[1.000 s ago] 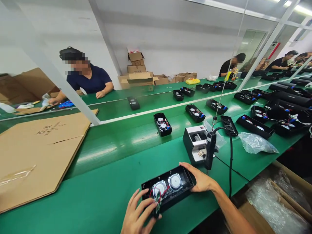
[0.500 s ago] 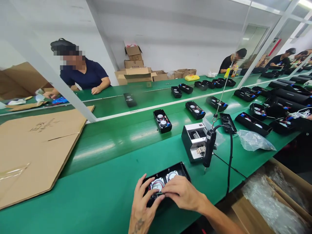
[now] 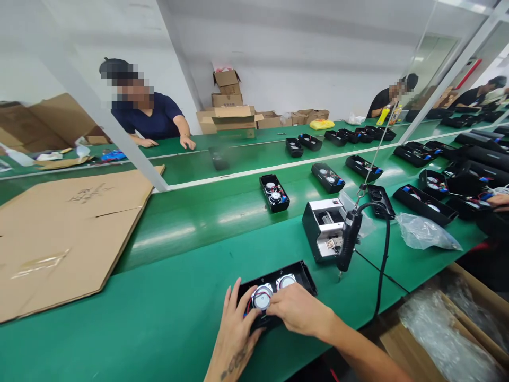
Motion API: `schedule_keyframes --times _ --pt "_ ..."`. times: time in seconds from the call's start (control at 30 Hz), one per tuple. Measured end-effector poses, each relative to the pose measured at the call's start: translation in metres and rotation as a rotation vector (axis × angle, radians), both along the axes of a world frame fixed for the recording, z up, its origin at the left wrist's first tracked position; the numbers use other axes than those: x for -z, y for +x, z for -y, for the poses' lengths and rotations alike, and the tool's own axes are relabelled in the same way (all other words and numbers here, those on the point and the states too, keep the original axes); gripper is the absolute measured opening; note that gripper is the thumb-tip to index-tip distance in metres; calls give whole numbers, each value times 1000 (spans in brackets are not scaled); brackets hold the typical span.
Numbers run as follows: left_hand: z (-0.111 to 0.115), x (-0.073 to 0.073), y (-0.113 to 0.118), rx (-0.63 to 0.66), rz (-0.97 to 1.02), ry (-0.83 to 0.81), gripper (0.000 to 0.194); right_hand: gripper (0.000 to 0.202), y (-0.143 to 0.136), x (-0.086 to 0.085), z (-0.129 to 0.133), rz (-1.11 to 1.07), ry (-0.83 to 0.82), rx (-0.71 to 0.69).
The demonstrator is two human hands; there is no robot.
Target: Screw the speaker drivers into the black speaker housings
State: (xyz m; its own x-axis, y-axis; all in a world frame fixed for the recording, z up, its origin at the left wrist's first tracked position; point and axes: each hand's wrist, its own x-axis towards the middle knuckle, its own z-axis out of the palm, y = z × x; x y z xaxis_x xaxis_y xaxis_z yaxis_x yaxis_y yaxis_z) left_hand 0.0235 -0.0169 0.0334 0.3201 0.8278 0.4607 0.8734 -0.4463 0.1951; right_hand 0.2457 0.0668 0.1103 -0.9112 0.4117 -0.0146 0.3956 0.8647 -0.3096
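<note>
black housing (image 3: 307, 278) lies on the green bench (image 3: 167, 329); left hand (image 3: 234, 330) spreads its fingers over the left end; right hand (image 3: 299, 311) bunches its fingertips beside a round driver (image 3: 262, 298), any pinched part hidden.

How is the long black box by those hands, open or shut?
Open: the long black box has no lid on top, and two round silver speakers show inside.

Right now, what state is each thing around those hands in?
Speaker case: open side up, two round speakers inside
Left hand: at the case's left end
Right hand: fingers over the case, any grip hidden
Screwdriver: hanging tip down, unheld
Black-and-silver machine: upright, on or off unclear
Cardboard sheet: lying flat
Plastic bag: crumpled
</note>
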Motion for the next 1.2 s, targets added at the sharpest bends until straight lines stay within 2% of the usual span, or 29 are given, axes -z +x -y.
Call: schedule_keyframes --times 0.13,0.27,0.4,0.57,0.7,0.8,0.87,1.0,1.03,1.1,1.2 --pt "-2 -1 1 46 55 -29 39 25 3 10 -4 -51 -87 4" --pt "-7 -1 -3 88 37 -71 35 26 6 21 -9 -121 -202 38" --pt "-11 -2 -9 126 42 -85 37 26 9 26 -14 -135 -278 65" --pt "-9 -5 -5 117 -68 -103 42 33 11 18 -13 -146 -313 75" --pt "-9 -2 2 104 -139 -75 48 20 11 7 -6 -73 -283 74" --pt "-17 -4 3 155 -103 -88 40 19 6 2 0 10 -247 111" --pt "-29 -11 0 188 -30 -193 31 21 1 -1 1 39 -224 137" --pt "-64 -40 -11 173 113 -658 23 33 -14 -14 -14 83 -149 164" --pt "-74 -48 -14 167 131 -733 22 36 -18 -18 -21 98 -134 170" --pt "-92 -59 -19 161 151 -801 23 39 -26 -26 -36 120 -137 171" --pt "-110 -66 -24 156 174 -859 31 38 -35 -34 -54 159 -177 168"
